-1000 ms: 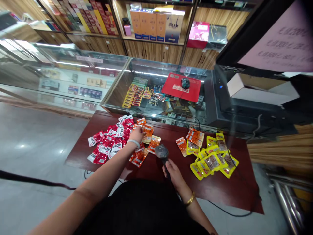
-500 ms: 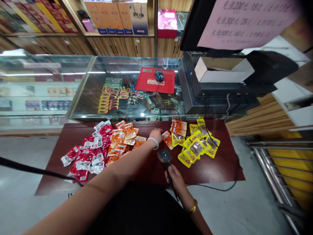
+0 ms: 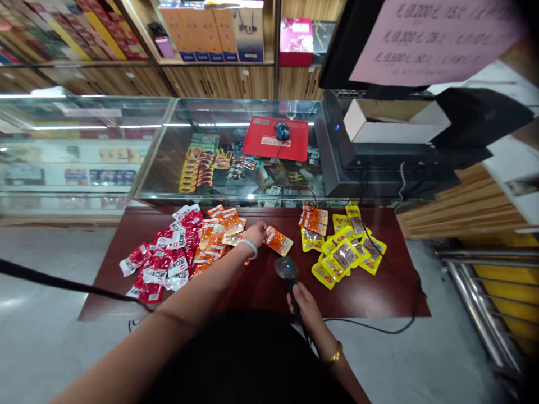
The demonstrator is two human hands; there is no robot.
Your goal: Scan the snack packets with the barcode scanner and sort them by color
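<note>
My left hand (image 3: 256,232) pinches the left corner of an orange snack packet (image 3: 279,242) over the middle of the brown table. In my right hand (image 3: 306,303) is a black barcode scanner (image 3: 287,269), its head just below that packet and its blue light lit. Left of my left hand lies a pile of orange packets (image 3: 214,238), partly hidden by my forearm. Beyond it spread red and white packets (image 3: 162,261). To the right, a few orange packets (image 3: 314,220) lie above the yellow packets (image 3: 344,255).
Behind the table (image 3: 252,292) stands a glass display counter (image 3: 160,157) with a red mouse pad (image 3: 256,140) and a mouse (image 3: 282,131). A checkout terminal (image 3: 337,163) and a white box (image 3: 379,132) are at the right. The scanner's cable (image 3: 379,332) loops along the table's front edge.
My left hand has moved left, drawing the single orange packet away from the right-hand group. My right hand still holds the scanner. The view has shifted slightly.
</note>
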